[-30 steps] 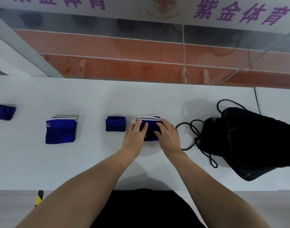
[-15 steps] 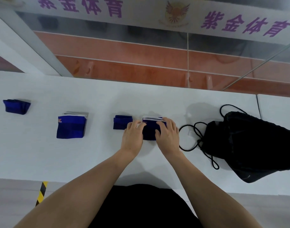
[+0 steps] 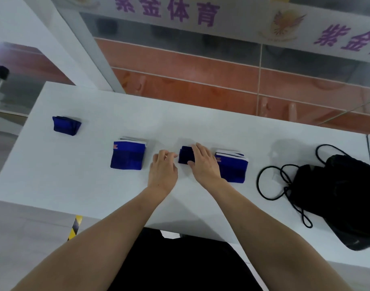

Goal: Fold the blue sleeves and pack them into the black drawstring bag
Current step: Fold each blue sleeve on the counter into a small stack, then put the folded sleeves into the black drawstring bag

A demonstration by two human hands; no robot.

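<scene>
White and long, the table (image 3: 96, 185) stretches across your view, with a glass wall behind it carrying purple lettering on a pale band. Four blue folded sleeves lie in a row on the table. At the far left sits a small dark blue bundle (image 3: 66, 126), well apart from the rest. Next comes a larger folded sleeve (image 3: 128, 156) with white edges showing at its far side and a small orange mark at one corner. Your left hand (image 3: 163, 171) rests on the table just right of it, fingers (image 3: 167, 154) loosely curled and holding nothing. Your right hand (image 3: 203, 164) lies over the small folded sleeve (image 3: 185, 156) in the middle; its fingers are spread across the top and its thumb presses the near edge, so it grips the sleeve lightly between them. Just beside that hand, to the right, lies another larger folded sleeve with white edges (image 3: 233, 166). Farther right, near the table's end, the black drawstring bag (image 3: 337, 196) lies slumped, its black cords (image 3: 274, 181) looping loosely toward the sleeves. None of the sleeves is in the bag.
</scene>
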